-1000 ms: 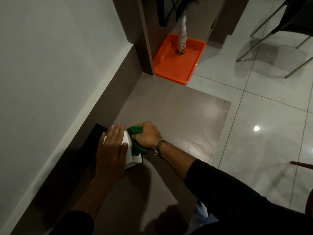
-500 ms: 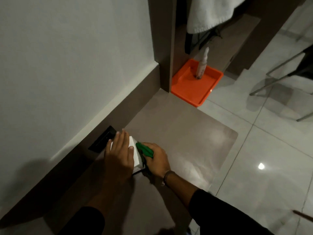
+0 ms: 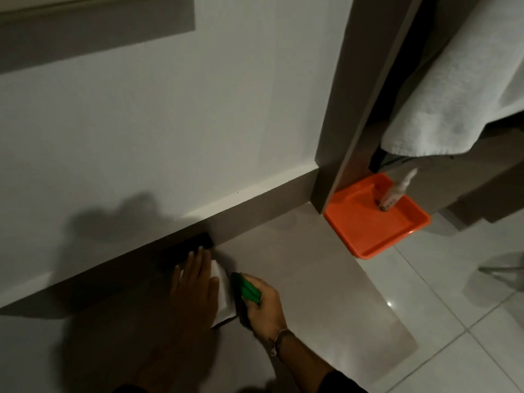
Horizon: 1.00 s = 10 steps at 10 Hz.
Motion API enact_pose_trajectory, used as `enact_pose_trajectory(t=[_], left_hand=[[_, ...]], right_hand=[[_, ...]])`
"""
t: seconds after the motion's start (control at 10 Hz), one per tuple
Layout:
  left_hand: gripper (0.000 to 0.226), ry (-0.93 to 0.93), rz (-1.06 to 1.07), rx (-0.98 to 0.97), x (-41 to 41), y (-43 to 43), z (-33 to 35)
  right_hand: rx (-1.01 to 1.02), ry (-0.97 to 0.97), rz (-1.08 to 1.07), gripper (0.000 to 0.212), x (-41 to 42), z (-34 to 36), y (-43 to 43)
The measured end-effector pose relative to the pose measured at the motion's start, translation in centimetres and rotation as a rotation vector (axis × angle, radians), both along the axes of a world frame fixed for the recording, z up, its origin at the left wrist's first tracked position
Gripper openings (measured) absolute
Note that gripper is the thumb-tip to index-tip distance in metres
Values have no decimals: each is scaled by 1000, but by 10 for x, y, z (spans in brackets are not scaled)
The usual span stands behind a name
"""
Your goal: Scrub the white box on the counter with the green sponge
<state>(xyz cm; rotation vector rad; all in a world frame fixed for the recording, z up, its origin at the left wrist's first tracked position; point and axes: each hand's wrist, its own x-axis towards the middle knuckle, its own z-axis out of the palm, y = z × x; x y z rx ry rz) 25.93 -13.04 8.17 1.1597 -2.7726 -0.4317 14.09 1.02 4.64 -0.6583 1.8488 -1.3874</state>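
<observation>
While the left hand (image 3: 195,285) lies flat on the white box (image 3: 222,290), lower centre of frame, pinning it to the counter (image 3: 297,268), the right hand (image 3: 262,304) is clamped round the green sponge (image 3: 247,289) against the box's right side. Best w/ short firm strokes, box held steady. Orange tray (image 3: 377,222) w/ spray bottle (image 3: 395,191), right of centre, well apart; towel (image 3: 459,80) upper right; nothing blocks.
</observation>
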Motion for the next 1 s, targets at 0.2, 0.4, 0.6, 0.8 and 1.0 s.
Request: enact_pose_trajectory(t=[0.2, 0.4, 0.6, 0.8, 1.0], left_hand=[[66, 93, -122, -66, -108, 59, 32], [77, -134, -197, -10, -236, 108, -33], [85, -243, -258, 27, -266, 113, -114], [93, -243, -245, -40, -268, 112, -131], [81, -171, -221, -27, -258, 112, -97]], right_hand=[[32, 335, -111, 53, -146, 27, 68], [257, 685, -96, 55, -327, 0, 101], [599, 831, 144, 59, -407, -70, 60], [742, 947, 344, 75, -405, -125, 62], [756, 925, 369, 99, -405, -110, 68]])
